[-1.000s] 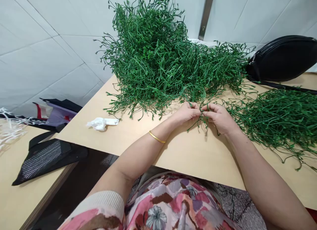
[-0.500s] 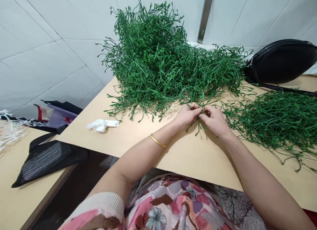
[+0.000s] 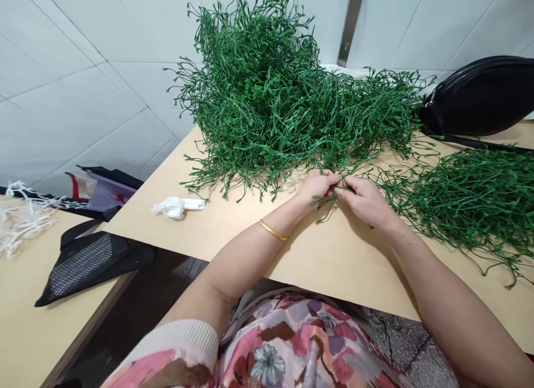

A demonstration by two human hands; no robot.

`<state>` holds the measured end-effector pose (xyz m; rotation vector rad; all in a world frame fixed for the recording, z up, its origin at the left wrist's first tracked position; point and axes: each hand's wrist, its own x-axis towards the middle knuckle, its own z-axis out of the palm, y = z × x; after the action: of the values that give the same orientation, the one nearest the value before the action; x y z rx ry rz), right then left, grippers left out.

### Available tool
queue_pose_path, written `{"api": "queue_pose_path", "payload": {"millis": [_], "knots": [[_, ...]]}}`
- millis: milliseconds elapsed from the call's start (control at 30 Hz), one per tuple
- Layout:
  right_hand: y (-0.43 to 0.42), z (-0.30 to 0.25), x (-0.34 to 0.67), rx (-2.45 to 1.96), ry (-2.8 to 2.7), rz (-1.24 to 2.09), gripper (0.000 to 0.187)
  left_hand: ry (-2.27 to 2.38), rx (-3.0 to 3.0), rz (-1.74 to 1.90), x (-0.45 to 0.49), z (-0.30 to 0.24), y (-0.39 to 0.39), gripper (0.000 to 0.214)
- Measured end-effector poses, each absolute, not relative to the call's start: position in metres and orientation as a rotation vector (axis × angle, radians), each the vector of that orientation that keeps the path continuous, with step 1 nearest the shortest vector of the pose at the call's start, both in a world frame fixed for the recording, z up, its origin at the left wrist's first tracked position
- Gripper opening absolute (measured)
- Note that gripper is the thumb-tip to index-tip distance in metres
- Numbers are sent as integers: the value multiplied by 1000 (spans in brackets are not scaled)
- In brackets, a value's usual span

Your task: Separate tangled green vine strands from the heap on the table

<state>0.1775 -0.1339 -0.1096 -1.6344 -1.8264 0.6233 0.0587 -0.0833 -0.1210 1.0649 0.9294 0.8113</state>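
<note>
The one camera rides on the wearer's head, above the near edge of the table [image 3: 334, 260], facing forward and down across it. It sits close enough that the flowered garment [image 3: 287, 343] fills the bottom of the view, with the forearms [image 3: 250, 257] reaching away. The left hand [image 3: 316, 186] and right hand [image 3: 364, 201] come near the middle, farther off, inward of the near edge. From where I stand, its gaze runs on past them to the white wall [image 3: 120, 93] behind. It looks wide: the table's near left corner shows, and past it part of a second table [image 3: 20, 299]; the right end runs out of sight.
</note>
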Motion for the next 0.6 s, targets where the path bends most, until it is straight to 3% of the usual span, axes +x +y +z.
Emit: {"api": "queue_pose_path", "payload": {"millis": [233,400,600], "knots": [[-137,-101,174,-1655,-1839,572,25,1001,991,893,64,-118,-88,26],[-159,-82,156,-1247,-2058,1107,22,1023,729,991,65,-116,-74,24],[-173,-46,185,-1506,-1777,461,13,860,815,921,59,-120,-77,23]]}}
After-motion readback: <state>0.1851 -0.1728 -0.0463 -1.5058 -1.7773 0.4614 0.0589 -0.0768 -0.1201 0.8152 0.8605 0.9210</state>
